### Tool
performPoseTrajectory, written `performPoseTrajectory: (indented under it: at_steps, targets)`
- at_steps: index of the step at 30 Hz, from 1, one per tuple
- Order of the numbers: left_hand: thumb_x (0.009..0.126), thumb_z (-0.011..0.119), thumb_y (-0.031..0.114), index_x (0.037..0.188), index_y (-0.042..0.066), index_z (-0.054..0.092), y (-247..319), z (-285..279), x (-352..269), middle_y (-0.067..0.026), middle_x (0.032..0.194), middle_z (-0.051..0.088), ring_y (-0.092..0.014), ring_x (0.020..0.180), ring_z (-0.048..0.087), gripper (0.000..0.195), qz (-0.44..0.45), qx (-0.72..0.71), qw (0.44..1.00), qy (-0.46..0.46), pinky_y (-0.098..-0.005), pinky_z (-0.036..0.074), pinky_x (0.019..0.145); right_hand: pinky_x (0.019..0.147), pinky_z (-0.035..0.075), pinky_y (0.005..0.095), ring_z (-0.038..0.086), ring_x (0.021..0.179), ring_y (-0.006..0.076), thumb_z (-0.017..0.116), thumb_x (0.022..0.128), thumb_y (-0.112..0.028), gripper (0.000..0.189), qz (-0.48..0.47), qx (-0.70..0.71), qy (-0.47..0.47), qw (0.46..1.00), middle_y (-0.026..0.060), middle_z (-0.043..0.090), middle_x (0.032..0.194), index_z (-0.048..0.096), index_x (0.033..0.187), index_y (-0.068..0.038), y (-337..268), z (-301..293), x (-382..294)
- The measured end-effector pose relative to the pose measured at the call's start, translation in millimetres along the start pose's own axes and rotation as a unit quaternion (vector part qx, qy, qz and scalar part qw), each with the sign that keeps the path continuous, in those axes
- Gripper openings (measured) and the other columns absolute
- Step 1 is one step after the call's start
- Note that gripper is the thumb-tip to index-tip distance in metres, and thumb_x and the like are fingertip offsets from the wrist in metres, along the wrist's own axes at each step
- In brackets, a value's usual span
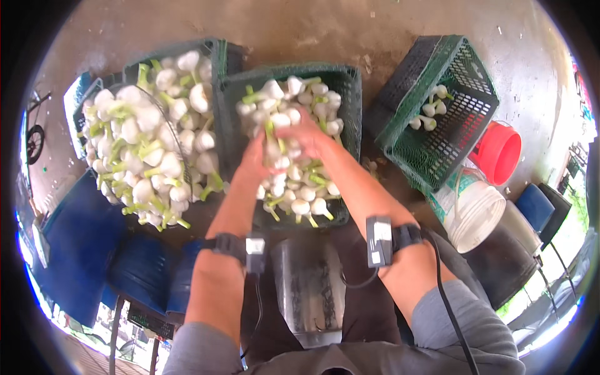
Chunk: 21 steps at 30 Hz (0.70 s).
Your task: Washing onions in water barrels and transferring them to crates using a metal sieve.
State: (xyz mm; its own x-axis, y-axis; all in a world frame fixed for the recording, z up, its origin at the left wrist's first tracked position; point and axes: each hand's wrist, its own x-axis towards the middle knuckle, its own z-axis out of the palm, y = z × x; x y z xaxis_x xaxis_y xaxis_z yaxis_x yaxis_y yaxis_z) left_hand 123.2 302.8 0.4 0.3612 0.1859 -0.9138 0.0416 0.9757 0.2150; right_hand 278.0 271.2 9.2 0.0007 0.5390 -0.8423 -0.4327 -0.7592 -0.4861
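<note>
Both my hands are down among white garlic bulbs [300, 206] with short green stems, in the middle green plastic crate [349, 93]. My left hand [258, 157] lies along the left side of the pile, its fingers partly hidden and blurred. My right hand [307, 136] reaches over the middle of the pile, beside a bulb with a green stem [269, 126]; whether it grips any bulb is not clear. To the left, a heaped basket of garlic [140, 154] with a thin handle stands in front of another green crate [215, 61] of garlic.
At the right a tilted green crate [398, 112] holds several garlic bulbs [429, 110]. Beside it lie a red bucket [501, 152] and a white bucket [478, 220]. A metal container [309, 286] stands between my legs. Blue plastic containers [79, 234] are at the left.
</note>
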Motion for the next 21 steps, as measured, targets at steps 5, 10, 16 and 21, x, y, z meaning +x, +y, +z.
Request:
performPoseTrajectory:
  at_steps: [5,10,16,21]
  targets:
    - [0.087,0.033,0.062,0.128,0.028,0.04,-13,20,-58,-0.0033,0.127,0.047,-0.03,0.105,0.052,0.053,0.01,-0.014,0.995,0.097,-0.0579,0.045,0.072,0.083,0.046,0.041,0.05,0.103,0.0243,0.077,0.06,-0.007,0.08,-0.026,0.014,-0.046,0.998,0.0117,0.049,0.113,0.033,0.127,-0.01,-21,15,-67]
    - [0.09,0.048,0.04,0.122,0.017,0.044,-45,114,-114,-0.0092,0.115,0.052,-0.025,0.093,0.057,0.039,0.081,0.018,0.993,0.088,-0.046,0.052,0.07,0.085,0.047,0.0338,0.052,0.1,0.0187,0.07,0.063,0.005,0.074,-0.153,0.108,-0.051,0.981,0.0067,0.051,0.108,0.035,0.126,-0.01,-24,-42,-158]
    - [0.084,0.062,0.029,0.125,0.006,0.044,-94,288,-123,-0.0114,0.108,0.056,-0.019,0.094,0.056,0.05,0.285,0.132,0.944,-0.102,-0.0336,0.047,0.083,0.093,0.043,0.0352,0.048,0.108,0.0226,0.067,0.059,-0.004,0.08,-0.291,0.035,0.134,0.947,0.0086,0.045,0.117,0.032,0.131,-0.013,-64,-165,-303]
    - [0.076,0.068,0.033,0.13,0.002,0.035,-95,311,-102,-0.0197,0.121,0.04,-0.03,0.116,0.038,0.071,0.462,0.264,0.842,0.084,-0.041,0.034,0.097,0.08,0.044,0.0526,0.041,0.118,0.0239,0.062,0.079,-0.031,0.08,-0.112,-0.087,0.504,0.852,0.0097,0.038,0.13,0.013,0.14,-0.018,-82,-240,-321]
